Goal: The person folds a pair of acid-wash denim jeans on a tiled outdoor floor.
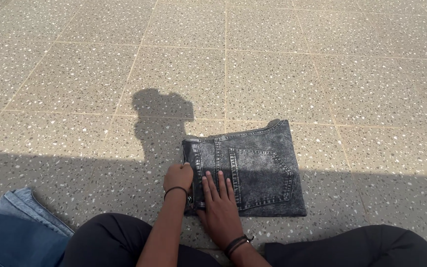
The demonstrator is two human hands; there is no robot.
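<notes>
While the folded grey jeans (pixel 258 168) lie flat on the speckled tiled floor (pixel 75 74), just in front of the person's knees, both hands rest on the near left part of the bundle. Curled into a loose fist, the left hand (pixel 178 177) sits at the jeans' left edge, over the waistband — whether it pinches the cloth cannot be told from here. Beside it, the right hand (pixel 219 205) lies flat with its fingers (pixel 218 185) stretched out and close together, pressing on the denim just left of the back pocket (pixel 263 178). Each wrist carries a dark band. Black trouser legs (pixel 109 240) frame the jeans' near side — one knee to either side of the arms. Well to the left of the grey jeans, at the lower corner, lies a pile of blue denim (pixel 16 227). Beyond the jeans' upper left corner, a shadow of the person's head (pixel 161 106) falls across the sunlit tiles.
</notes>
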